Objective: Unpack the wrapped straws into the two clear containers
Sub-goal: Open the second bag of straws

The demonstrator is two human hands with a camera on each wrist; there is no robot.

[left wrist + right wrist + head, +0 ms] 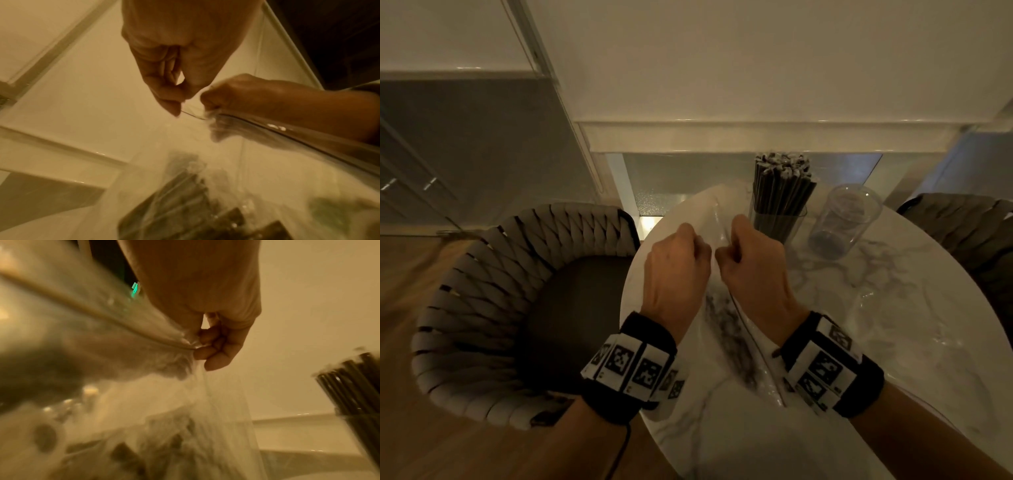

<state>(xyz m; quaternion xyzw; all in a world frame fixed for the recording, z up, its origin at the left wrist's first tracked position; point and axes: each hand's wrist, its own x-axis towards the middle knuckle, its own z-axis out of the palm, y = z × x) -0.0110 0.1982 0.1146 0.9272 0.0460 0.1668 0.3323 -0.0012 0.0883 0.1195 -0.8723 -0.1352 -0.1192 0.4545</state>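
Our left hand [675, 263] and right hand [751, 262] pinched the clear wrapper [717, 219]; thin, slippery film, we judged, best gripped at its edge.

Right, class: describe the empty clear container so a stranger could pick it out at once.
Start at the round marble table, far side. Two clear containers stand there beyond the hands; the empty container is the right one. Its neighbour, the full container, is packed with dark straws.
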